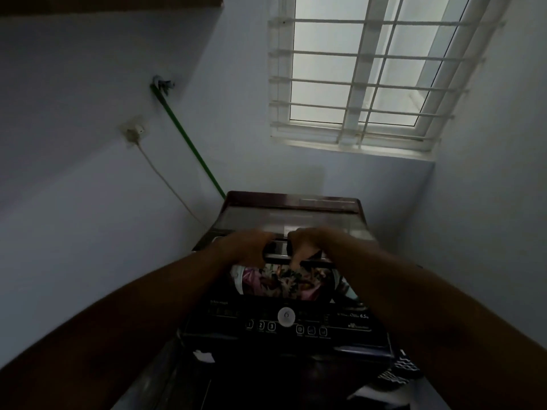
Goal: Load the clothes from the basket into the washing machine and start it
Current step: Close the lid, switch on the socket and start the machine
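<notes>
A dark top-loading washing machine (284, 321) stands in the corner of a pale blue room, below a barred window (364, 75). Both arms reach out over it to the lid (290, 217), which is folded partway toward the far side. The left hand (245, 247) curls its fingers around the lid's near edge, and the right hand (305, 244), just beside it, grips the same edge; both are blurred, so the exact lie of the fingers is unclear. Just near of the hands the drum opening shows the clothes (284, 282), a heap of flowered pink and dark fabric lying inside the machine. Nearer still runs the control panel (281, 324), with a round white button (286, 316) in its middle and rows of small keys either side. On the left wall a green pole (189, 143) leans into the corner, and a cord (165, 182) hangs from a wall socket (134, 132). A black-and-white patterned cloth (402, 371) shows at the machine's lower right.
</notes>
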`<state>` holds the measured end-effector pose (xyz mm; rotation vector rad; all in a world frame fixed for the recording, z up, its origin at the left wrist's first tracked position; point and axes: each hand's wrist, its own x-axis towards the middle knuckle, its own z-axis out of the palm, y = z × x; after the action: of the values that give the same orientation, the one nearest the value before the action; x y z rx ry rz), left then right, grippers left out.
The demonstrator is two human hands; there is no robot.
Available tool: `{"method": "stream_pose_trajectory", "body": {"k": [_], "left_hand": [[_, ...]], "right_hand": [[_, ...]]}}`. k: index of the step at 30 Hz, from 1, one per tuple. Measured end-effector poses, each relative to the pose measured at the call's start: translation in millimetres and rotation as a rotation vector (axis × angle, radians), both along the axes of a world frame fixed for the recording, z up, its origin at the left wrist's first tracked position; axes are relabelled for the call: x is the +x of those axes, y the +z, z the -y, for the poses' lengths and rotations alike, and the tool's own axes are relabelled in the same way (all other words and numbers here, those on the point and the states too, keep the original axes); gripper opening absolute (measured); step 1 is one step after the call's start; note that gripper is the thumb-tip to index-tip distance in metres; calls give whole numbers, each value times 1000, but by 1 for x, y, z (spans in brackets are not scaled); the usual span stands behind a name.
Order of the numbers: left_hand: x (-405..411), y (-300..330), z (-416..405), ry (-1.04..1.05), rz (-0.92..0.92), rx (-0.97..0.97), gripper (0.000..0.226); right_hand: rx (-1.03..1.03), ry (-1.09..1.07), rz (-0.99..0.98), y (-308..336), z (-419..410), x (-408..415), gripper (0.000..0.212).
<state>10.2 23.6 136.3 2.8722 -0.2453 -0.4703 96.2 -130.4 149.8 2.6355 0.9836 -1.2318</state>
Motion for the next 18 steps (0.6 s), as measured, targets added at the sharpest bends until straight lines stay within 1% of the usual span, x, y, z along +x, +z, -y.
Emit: {"method": "stream_pose_trajectory", "body": {"k": [1, 2, 4, 6, 11, 13, 18], "left_hand": [[-6, -13, 0, 25, 16, 0, 50], [-11, -24, 0, 49, 40, 17, 56], [-17, -41, 1, 69, 74, 67, 74], [-18, -53, 2, 76, 77, 105, 88], [-19, -74, 4, 119, 75, 124, 97], [-21, -81, 5, 137, 59, 131, 101], [-22, -90, 12, 180, 0, 116, 105]], "right_hand": [[19, 27, 49, -8, 3, -6, 51], [40, 54, 116, -15, 6, -10, 62], [67, 75, 195, -28, 10, -15, 83], [63, 62, 220, -38, 11, -17, 94], [71, 51, 245, -63, 10, -22, 90], [101, 33, 265, -71, 14, -26, 94], [73, 33, 312, -85, 18, -36, 102]]}}
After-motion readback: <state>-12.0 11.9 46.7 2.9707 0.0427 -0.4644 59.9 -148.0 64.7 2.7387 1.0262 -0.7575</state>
